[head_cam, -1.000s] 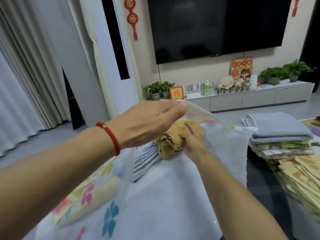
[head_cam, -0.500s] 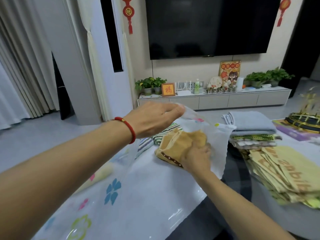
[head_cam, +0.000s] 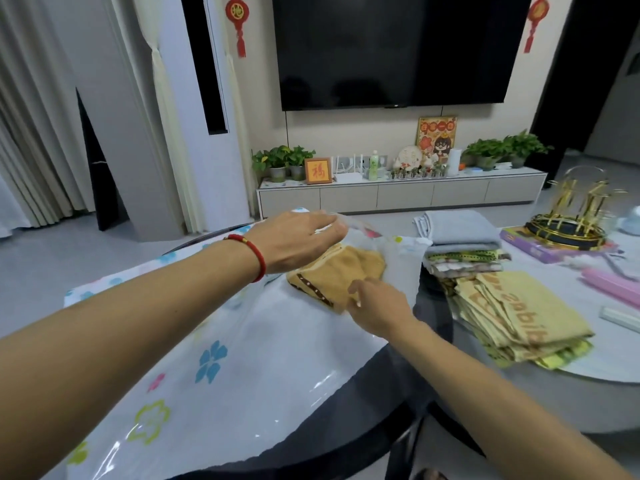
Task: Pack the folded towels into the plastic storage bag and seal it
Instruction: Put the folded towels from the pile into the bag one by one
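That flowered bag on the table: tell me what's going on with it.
A person is packing towels. The left hand pinches up the open mouth of the flowered plastic storage bag, while the right hand pushes a folded yellow towel inside. A stack of folded towels waits to the right; the bag isn't sealed.

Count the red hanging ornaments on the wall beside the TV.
2. One red ornament hangs left of the television; the other red ornament hangs to its right. Any beyond the frame's edges cannot be seen.
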The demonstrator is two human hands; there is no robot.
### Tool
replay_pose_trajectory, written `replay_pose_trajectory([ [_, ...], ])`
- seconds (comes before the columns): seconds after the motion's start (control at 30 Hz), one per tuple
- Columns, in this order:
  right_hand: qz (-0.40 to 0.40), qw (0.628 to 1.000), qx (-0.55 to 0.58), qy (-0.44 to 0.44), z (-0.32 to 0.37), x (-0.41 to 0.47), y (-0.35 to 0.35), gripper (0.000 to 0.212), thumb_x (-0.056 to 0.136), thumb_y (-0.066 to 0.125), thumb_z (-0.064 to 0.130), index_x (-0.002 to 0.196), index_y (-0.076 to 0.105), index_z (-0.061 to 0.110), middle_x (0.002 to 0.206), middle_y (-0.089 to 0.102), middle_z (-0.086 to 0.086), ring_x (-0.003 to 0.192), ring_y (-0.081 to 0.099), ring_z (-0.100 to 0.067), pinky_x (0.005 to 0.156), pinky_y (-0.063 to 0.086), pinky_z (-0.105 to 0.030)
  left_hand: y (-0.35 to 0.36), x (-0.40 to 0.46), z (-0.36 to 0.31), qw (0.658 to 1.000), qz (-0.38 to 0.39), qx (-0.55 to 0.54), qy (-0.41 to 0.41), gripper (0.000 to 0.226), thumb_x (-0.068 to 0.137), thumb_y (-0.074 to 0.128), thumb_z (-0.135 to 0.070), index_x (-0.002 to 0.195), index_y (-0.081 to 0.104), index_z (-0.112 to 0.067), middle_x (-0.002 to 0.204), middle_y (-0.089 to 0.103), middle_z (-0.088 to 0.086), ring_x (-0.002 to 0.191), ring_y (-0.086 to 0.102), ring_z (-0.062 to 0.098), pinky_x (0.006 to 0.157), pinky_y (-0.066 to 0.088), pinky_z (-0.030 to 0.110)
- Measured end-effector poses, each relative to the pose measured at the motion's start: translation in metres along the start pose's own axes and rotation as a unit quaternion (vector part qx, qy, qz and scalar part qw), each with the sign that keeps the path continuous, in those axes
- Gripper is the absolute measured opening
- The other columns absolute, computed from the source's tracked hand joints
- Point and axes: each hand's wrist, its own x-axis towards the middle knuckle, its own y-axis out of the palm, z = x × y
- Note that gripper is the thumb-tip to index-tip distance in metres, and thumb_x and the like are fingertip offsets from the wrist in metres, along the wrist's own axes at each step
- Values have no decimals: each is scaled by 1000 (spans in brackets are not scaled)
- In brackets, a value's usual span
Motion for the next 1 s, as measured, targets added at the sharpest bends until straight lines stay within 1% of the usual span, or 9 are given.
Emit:
replay_pose_trajectory([
  [0.13,-71,996,-15,53,-76,-45,-31,17,91,53,32,86,65,22,90,73,-2,84,67,-32,62,46,-35,12,2,-4,999,-2,46,12,63,97,22,-65,146,43,-33,154,43,-5,129,48,23,94,37,35],
  [0.2,-101,988,-26,115,-120,-59,-42,17,91,55,30,79,63,20,86,72,-8,81,66,-36,59,41,-35,19,4,-6,998,-1,69,11,66,94,21,-67,148,41,-35,159,36,-5,133,45,27,100,39,39],
  [0.3,-100,972,-40,208,-184,-65,-49,22,98,52,25,104,70,13,108,70,-16,98,64,-39,76,55,-43,29,6,-10,995,9,94,-12,68,90,24,-72,150,37,-42,166,19,-6,142,35,33,112,36,51],
  [0.43,-41,954,-47,293,-249,-57,-50,40,102,44,12,141,57,15,141,54,-21,128,50,-43,104,46,-51,44,8,-12,988,-9,152,-11,69,83,19,-76,145,38,-53,166,15,-5,140,33,37,105,41,57],
  [0.53,15,940,-45,339,-271,-51,-46,47,104,46,31,151,44,32,151,41,-20,136,39,-46,113,34,-56,54,12,-8,983,-7,183,-6,67,81,24,-79,144,35,-57,166,14,-6,137,35,36,100,44,58],
  [0.73,95,915,-53,388,-293,-39,-51,84,79,66,71,152,29,50,153,41,-23,141,36,-46,115,21,-57,70,19,6,978,3,210,-12,80,76,47,-77,148,19,-58,166,14,-6,132,42,34,91,52,51],
  [0.83,89,930,-72,350,-295,-34,-57,76,76,72,69,143,44,47,144,47,-22,133,43,-42,110,31,-53,70,21,8,985,7,169,-25,73,80,57,-67,145,27,-57,166,16,-1,133,44,35,98,50,52],
  [0.93,67,944,26,322,-287,-27,-71,51,81,80,47,126,64,30,129,62,-17,108,57,-34,92,51,-43,69,18,5,989,24,137,-44,65,79,64,-57,138,37,-57,164,19,5,131,46,36,100,49,49],
  [1.0,-3,937,121,326,-280,-26,-80,25,85,80,31,107,76,21,117,69,-16,97,64,-35,74,60,-44,67,12,2,989,23,138,-56,62,78,65,-53,135,40,-54,158,28,8,124,50,35,96,50,47],
])
